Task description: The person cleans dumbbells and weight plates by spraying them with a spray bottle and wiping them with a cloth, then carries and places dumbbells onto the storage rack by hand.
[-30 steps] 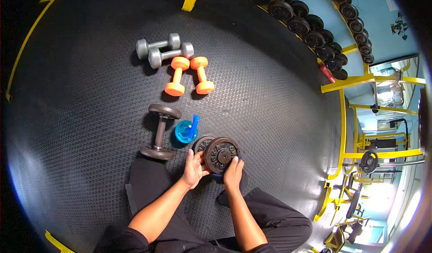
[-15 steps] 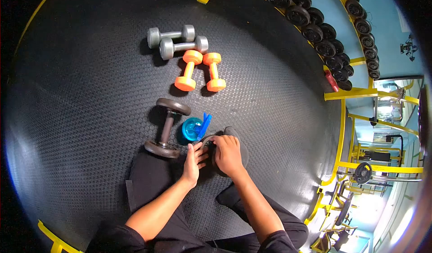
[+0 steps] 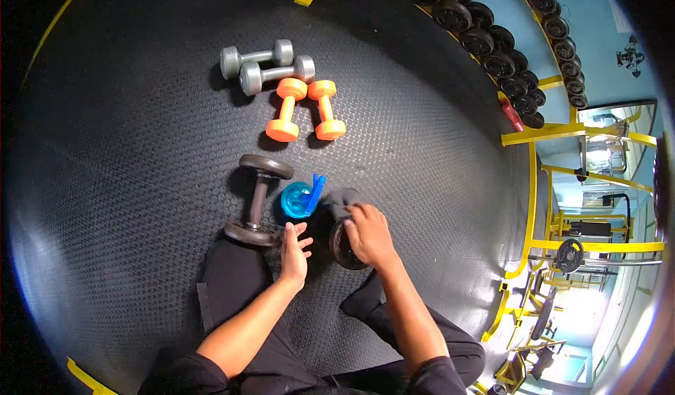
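My right hand (image 3: 370, 235) has its fingers closed on a dark grey cloth (image 3: 342, 199), which bunches out past the fingertips and looks slightly blurred. Beneath that hand stands a dark round weight (image 3: 342, 249), partly hidden by the palm; whether it is a loose plate or a dumbbell's end I cannot tell. My left hand (image 3: 294, 258) is open, its fingers spread, holding nothing. Just beyond its fingertips is a translucent blue bottle (image 3: 295, 199) with a blue flip lid. A dark dumbbell (image 3: 258, 199) with round ends lies left of the bottle.
Two orange dumbbells (image 3: 287, 110) and two silver dumbbells (image 3: 276, 74) lie farther out on the black rubber floor (image 3: 155, 156). Yellow-framed racks (image 3: 545, 135) of dark dumbbells stand at the right. My bent legs (image 3: 239, 275) frame the near space.
My right hand has shifted slightly right and lifted the cloth off the weight's upper rim. My left hand has come away from the weight, a little to the left. The view has shifted slightly.
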Demonstrator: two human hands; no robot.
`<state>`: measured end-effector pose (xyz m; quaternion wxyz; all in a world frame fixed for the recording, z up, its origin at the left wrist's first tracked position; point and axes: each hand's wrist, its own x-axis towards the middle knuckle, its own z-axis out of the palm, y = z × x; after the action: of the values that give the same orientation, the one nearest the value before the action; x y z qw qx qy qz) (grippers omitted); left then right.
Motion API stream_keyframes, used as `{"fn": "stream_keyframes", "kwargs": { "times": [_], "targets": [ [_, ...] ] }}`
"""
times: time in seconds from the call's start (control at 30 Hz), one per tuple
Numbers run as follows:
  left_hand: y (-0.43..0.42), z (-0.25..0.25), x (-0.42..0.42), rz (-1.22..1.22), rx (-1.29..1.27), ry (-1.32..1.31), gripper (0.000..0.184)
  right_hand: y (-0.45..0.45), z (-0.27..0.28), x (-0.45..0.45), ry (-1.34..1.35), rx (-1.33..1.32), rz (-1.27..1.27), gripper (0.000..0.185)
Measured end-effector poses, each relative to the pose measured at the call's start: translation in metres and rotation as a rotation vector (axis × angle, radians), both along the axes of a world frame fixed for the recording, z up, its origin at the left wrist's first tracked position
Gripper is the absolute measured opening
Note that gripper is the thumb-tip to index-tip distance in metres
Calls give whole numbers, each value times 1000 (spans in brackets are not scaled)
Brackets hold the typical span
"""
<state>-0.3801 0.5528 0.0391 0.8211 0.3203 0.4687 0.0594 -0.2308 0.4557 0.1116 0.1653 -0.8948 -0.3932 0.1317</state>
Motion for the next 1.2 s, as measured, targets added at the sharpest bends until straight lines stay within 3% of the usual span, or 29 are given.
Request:
{"fn": "stream_keyframes", "kwargs": {
  "times": [0.1, 0.13, 0.23, 0.27, 0.33, 0.43, 0.47, 0.5, 0.6, 0.67, 0.77, 0.83, 0.87, 0.93, 0.97, 1.0, 1.07, 1.1, 1.2],
  "targets": [
    [-3, -5, -2, -8, 10, -14, 72, 9, 15, -12, -121, -178, 477, 34],
    [-3, -6, -5, -24, 30, -16, 70, 5, 18, -15, -120, -171, 465, 34],
    [-3, -6, -6, -8, 104, -24, 65, -18, 25, -16, -121, -241, 902, 41],
    [-2, -7, -7, -19, 119, -27, 65, -35, 20, -15, -128, -230, 889, 41],
    [-1, -10, -11, -23, 277, -59, 57, -72, -2, -6, -335, -253, 1255, 40],
    [-1, 0, -16, -70, 534, -143, 45, -120, -6, 25, -255, -298, 1350, 39],
    [-2, 5, -16, -110, 632, -179, 42, -133, -2, 37, -379, -331, 1384, 38],
    [-5, -2, -15, -149, 878, -300, 35, -145, -1, 45, -379, -285, 1296, 38],
    [-11, 35, -8, -603, 1314, -288, 50, -167, -2, 57, -477, -212, 1135, 36],
    [-24, 39, -4, -865, 1369, -260, 65, -186, -12, 61, -442, -348, 812, 34],
    [-41, 20, -6, -1019, 1532, -215, 79, -208, -51, 65, -391, -293, 526, 32],
    [-42, 21, 1, -1010, 1774, -266, 89, -218, -68, 60, -390, -224, 277, 26],
    [-41, 25, 6, -1048, 1784, -271, 89, -223, -79, 54, -373, -208, 249, 26],
    [-35, 45, 29, -1314, 1728, -191, 91, -237, -107, 46, -24, -155, -446, 22],
    [-34, 33, 34, -1199, 1799, -274, 86, -249, -125, 45, 76, -103, -601, 24],
    [-36, 30, 37, -1221, 1813, -285, 86, -258, -131, 41, 83, -88, -623, 24],
    [-39, 26, 41, -1239, 1959, -234, 74, -268, -147, 27, 235, 193, -834, 25],
    [-41, 34, 48, -1239, 1931, -221, 75, -269, -153, 19, 319, 346, -942, 36],
    [-44, 53, 77, -1238, 1885, -215, 78, -263, -156, 3, 224, 387, -1043, 52]
  ]
}}
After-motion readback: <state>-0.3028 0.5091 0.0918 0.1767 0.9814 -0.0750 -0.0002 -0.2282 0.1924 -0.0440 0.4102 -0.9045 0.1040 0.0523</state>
